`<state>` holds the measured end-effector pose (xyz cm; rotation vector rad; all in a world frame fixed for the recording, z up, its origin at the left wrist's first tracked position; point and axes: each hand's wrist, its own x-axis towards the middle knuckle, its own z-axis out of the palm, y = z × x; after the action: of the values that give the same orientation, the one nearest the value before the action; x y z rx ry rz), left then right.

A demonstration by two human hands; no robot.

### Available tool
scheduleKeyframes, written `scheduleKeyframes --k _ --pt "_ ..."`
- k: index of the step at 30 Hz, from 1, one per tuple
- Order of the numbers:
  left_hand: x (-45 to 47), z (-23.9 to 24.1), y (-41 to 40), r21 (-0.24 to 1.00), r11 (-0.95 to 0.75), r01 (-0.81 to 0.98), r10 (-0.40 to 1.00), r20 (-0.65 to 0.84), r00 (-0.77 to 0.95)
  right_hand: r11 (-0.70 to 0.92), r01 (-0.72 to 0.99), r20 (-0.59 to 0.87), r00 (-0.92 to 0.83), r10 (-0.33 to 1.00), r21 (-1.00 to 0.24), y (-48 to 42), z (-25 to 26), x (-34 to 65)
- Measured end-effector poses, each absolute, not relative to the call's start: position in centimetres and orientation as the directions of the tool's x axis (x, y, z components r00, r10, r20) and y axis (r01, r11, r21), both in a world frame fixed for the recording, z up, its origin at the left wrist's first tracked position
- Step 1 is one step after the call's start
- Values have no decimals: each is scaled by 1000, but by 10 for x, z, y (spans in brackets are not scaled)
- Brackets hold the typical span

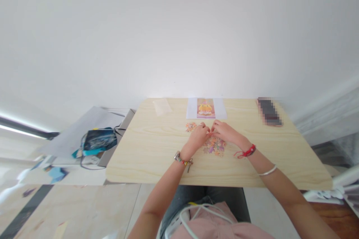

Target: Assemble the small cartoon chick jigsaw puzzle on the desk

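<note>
Left hand and right hand pinch fingertips together over puzzle pieces on bench; held item unclear. Picture card: nothing legible.

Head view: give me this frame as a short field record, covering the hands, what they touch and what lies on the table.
surface: light wooden table
hands: left hand and right hand, fingertips meeting over the pile; too small to tell whether they pinch a piece
pile: loose puzzle pieces beneath the hands; smaller cluster beside the left hand
beyond the pile: reference picture on a white sheet
far right corner: phone
far left: clear pouch, lying flat
</note>
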<state>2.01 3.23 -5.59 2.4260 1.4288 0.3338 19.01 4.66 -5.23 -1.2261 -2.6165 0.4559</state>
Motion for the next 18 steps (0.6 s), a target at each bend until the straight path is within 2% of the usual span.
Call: scheduleKeyframes --k 6,12,18 --pt "-4 -51 36 484 -494 722 861 158 483 692 646 184 -674 716 -323 52 -45 177" --pt "-45 -55 46 501 -424 754 904 183 387 743 592 252 -702 666 -311 68 -49 135" --pt "-63 -60 50 494 -359 791 933 165 321 684 640 257 -637 727 -350 70 -51 143"
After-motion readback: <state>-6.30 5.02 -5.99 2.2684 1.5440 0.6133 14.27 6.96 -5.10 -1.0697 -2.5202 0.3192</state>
